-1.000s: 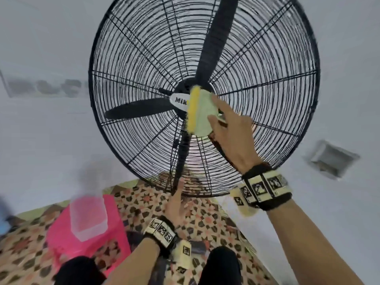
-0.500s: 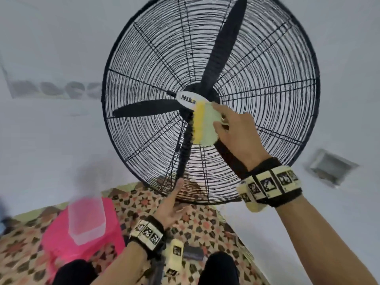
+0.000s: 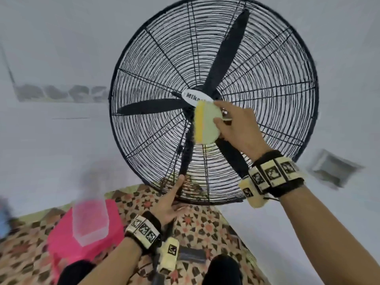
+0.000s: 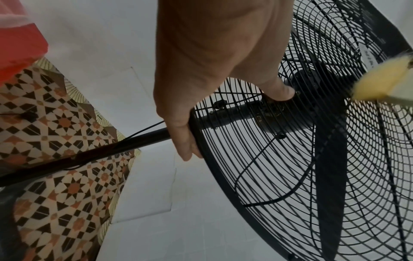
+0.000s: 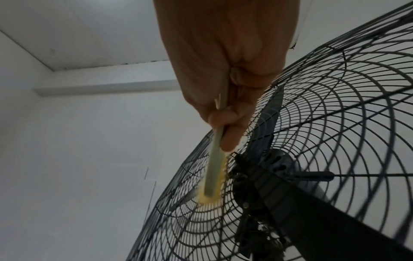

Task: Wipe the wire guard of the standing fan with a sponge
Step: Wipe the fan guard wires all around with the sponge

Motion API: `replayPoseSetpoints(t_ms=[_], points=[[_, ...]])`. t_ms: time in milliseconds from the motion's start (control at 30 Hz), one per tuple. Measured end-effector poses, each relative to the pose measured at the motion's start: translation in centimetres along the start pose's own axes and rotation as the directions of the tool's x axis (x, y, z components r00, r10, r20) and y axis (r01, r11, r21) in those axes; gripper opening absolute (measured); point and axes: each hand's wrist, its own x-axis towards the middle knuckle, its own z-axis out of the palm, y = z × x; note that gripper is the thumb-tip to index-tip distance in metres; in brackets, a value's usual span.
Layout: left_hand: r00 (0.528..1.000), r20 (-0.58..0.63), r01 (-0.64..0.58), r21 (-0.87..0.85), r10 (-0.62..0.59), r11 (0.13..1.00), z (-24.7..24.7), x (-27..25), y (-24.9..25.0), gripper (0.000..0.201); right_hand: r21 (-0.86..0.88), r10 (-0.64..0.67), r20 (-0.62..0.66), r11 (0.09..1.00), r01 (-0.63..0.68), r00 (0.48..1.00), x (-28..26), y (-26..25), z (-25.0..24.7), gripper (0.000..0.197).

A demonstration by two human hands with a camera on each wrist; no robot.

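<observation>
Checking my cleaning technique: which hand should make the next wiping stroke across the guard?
Right. The right hand already holds the sponge against the wire guard near the hub, while the left hand grips the guard's bottom rim, steadying it.

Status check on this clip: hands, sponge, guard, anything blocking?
Right hand grips sponge, pressed on wire guard just below hub badge. Left hand holds guard's bottom rim. Nothing blocking the wipe.

A: The wire guard (image 3: 267, 83) and fan blades (image 3: 228, 50) are black; the hub badge (image 3: 190, 97) is white.

B: The sponge (image 3: 205, 124) is yellow and pale green. The floor tiles (image 3: 197, 225) show brown, orange and cream stars; the stool (image 3: 61, 243) is pink.
</observation>
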Motion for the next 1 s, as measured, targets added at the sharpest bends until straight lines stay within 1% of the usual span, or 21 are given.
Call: replayPoseSetpoints(t_ms=[67, 100, 167, 233, 267, 300, 367, 400, 433, 467, 533, 567, 600, 633, 733, 767, 833, 900, 933, 967, 1000], points=[[1.0, 0.001, 0.003, -0.059, -0.003, 0.998, 0.0, -0.5, 0.1, 0.09, 0.064, 0.005, -0.032, 0.998, -0.003, 0.999, 0.0, -0.2, 0.1, 0.049], [1.0, 0.0, 0.005, -0.082, -0.005, 0.997, -0.1, -0.6, 0.2, 0.081, 0.054, -0.002, 0.003, 0.999, 0.002, 1.0, -0.1, -0.2, 0.1, 0.048], [0.999, -0.033, 0.013, -0.079, -0.015, 0.997, 0.1, -0.6, 0.4, 0.072, -0.091, -0.035, 0.145, 0.995, 0.048, 0.989, -0.2, 0.0, -0.2, 0.046], [0.998, -0.06, 0.025, -0.072, -0.029, 0.997, 0.1, -0.4, 0.5, 0.072, -0.219, -0.026, 0.263, 0.972, 0.086, 0.965, -0.3, -0.3, -0.8, 0.046], [0.997, -0.069, 0.028, -0.082, -0.034, 0.996, 0.1, -0.4, 0.5, 0.071, -0.219, -0.026, 0.266, 0.972, 0.087, 0.964, -0.4, -0.5, -1.0, 0.046], [0.997, -0.075, 0.03, -0.089, -0.036, 0.996, 0.1, -0.3, 0.5, 0.072, -0.171, -0.036, 0.236, 0.982, 0.078, 0.971, -0.4, -0.8, -1.1, 0.047], [0.997, -0.069, 0.036, -0.098, -0.043, 0.995, 0.1, -0.2, 0.3, 0.078, 0.012, -0.046, 0.099, 0.999, 0.045, 0.994, -0.5, -0.8, -0.7, 0.05], [0.997, -0.065, 0.037, -0.1, -0.044, 0.994, 0.0, -0.1, 0.2, 0.08, 0.058, -0.043, 0.044, 0.997, 0.04, 0.998, -0.5, -0.7, -0.4, 0.052], [0.997, -0.063, 0.038, -0.101, -0.044, 0.994, -0.1, -0.1, 0.2, 0.081, 0.055, -0.043, 0.035, 0.998, 0.041, 0.998, -0.5, -0.5, -0.1, 0.052], [0.997, -0.06, 0.04, -0.104, -0.046, 0.994, -0.2, -0.1, 0.2, 0.081, 0.032, -0.032, 0.071, 0.999, 0.03, 0.997, -0.5, -0.2, 0.2, 0.052], [0.997, -0.066, 0.044, -0.105, -0.051, 0.994, -0.3, -0.2, 0.3, 0.083, -0.064, 0.018, 0.201, 0.998, -0.005, 0.979, -0.6, 0.6, 0.5, 0.05], [0.996, -0.071, 0.042, -0.099, -0.049, 0.994, -0.2, -0.2, 0.4, 0.084, -0.103, 0.021, 0.244, 0.995, 0.004, 0.969, -0.6, 0.8, 0.5, 0.048], [0.996, -0.074, 0.039, -0.093, -0.046, 0.995, -0.2, -0.3, 0.3, 0.085, -0.106, 0.017, 0.25, 0.994, 0.01, 0.968, -0.7, 0.7, 0.5, 0.048], [0.997, -0.07, 0.038, -0.086, -0.044, 0.996, -0.2, -0.3, 0.3, 0.086, -0.062, 0.005, 0.218, 0.998, 0.009, 0.976, -0.8, 0.4, 0.4, 0.048], [0.997, -0.06, 0.035, -0.066, -0.039, 0.997, -0.2, -0.6, 0.2, 0.077, 0.089, 0.011, 0.032, 0.996, -0.013, 0.999, -1.2, -0.1, 0.8, 0.051], [0.998, -0.056, 0.035, -0.064, -0.038, 0.997, -0.2, -0.6, 0.2, 0.073, 0.094, 0.017, 0.02, 0.995, -0.019, 1.0, -1.3, 0.0, 1.0, 0.052], [0.998, -0.041, 0.042, -0.054, -0.044, 0.998, -0.3, -0.6, 0.3, 0.068, 0.031, 0.021, 0.11, 0.999, -0.025, 0.994, -1.5, 0.7, 0.9, 0.05], [0.999, -0.026, 0.045, -0.041, -0.046, 0.998, -0.4, -0.5, 0.3, 0.065, -0.109, 0.022, 0.224, 0.994, 0.003, 0.974, -1.5, 0.9, 0.3, 0.045], [0.999, -0.025, 0.045, -0.038, -0.046, 0.998, -0.4, -0.4, 0.3, 0.065, -0.139, 0.016, 0.241, 0.99, 0.018, 0.97, -1.6, 0.8, 0.1, 0.042], [0.999, -0.027, 0.044, -0.035, -0.045, 0.998, -0.5, -0.4, 0.2, 0.065, -0.116, 0.013, 0.219, 0.993, 0.013, 0.976, -1.7, 0.6, 0.0, 0.042], [0.999, -0.027, 0.045, -0.031, -0.045, 0.999, -0.5, -0.5, 0.2, 0.063, -0.044, 0.019, 0.164, 0.999, -0.012, 0.986, -1.8, 0.5, 0.0, 0.042]])
